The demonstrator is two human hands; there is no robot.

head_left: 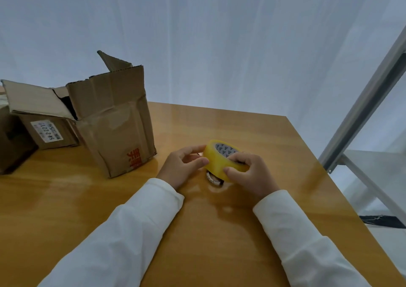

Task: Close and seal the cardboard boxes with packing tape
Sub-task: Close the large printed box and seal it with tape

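Note:
A yellow roll of packing tape (214,158) is held just above the wooden table (109,199), right of centre. My right hand (252,177) grips it, fingers hooked through the core and thumb on the outer band. My left hand (182,166) pinches the roll's left side with thumb and fingertips. A crumpled cardboard box (118,128) with red print stands to the left, its flaps up and open. Behind it sits a second open box (44,119) with a white label.
A small white ring-shaped object (214,180) lies on the table under the tape. A third box (11,141) shows at the far left edge. A metal frame (362,111) stands past the table's right edge, before a white curtain backdrop.

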